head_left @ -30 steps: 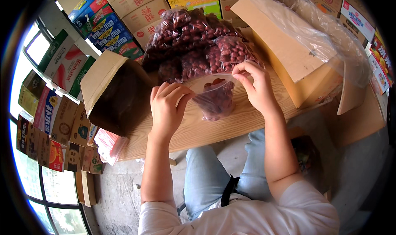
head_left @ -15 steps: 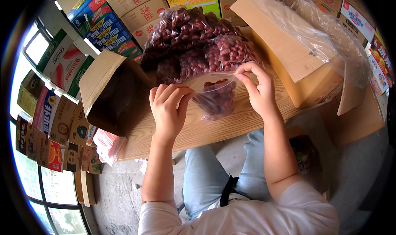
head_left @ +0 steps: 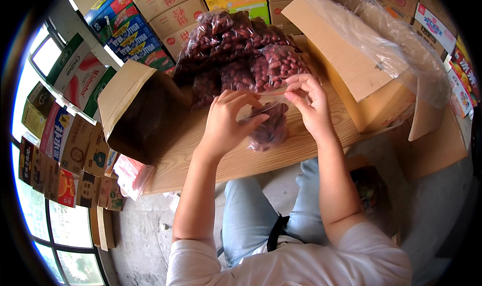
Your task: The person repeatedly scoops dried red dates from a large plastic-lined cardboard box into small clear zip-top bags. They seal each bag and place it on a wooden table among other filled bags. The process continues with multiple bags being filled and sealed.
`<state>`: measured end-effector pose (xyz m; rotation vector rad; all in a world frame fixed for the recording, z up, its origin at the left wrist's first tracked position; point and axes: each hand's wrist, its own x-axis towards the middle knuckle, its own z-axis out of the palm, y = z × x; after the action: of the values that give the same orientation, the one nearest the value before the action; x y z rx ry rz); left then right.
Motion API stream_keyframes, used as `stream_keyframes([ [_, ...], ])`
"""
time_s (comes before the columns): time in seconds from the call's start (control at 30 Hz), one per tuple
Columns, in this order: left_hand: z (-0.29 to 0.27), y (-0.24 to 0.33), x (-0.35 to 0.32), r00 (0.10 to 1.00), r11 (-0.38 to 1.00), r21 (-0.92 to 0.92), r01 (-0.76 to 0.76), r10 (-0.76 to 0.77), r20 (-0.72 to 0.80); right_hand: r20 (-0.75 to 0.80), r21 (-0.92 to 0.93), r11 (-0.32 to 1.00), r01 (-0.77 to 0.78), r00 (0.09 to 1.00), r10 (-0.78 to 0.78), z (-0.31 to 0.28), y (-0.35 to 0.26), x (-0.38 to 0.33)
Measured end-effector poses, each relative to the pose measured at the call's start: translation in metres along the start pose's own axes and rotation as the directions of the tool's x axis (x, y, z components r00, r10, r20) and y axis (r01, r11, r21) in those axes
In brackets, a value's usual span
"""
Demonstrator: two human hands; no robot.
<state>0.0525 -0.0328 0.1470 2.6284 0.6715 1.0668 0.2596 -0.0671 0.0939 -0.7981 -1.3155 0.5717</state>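
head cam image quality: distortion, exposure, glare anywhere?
Head view: strong fisheye, with the table edge bowed and a black vignette at the rim; windows at left blown out; sheen on the clear bag between the left hand and right hand; centre sharp.

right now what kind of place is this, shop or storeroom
Most likely a storeroom or packing area: stacked printed cartons line the walls, a heap of bagged red dried fruit sits on a wooden table, and both hands hold a small clear bag.
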Motion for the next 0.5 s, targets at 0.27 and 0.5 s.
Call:
stream_keyframes([
  [0.27, 0.006, -0.004, -0.002, 0.999, 0.996, -0.083, 0.015, -0.019, -0.047, 0.091, 0.075, 0.979, -0.187, 0.979, 0.180, -0.016, 0.007, -0.004],
  [0.5, 0.007, -0.001, -0.002, 0.997, 0.998, -0.057, -0.017, 0.013, -0.081, 0.055, 0.115, 0.976, -0.184, 0.982, 0.178, -0.012, 0.003, -0.005],
])
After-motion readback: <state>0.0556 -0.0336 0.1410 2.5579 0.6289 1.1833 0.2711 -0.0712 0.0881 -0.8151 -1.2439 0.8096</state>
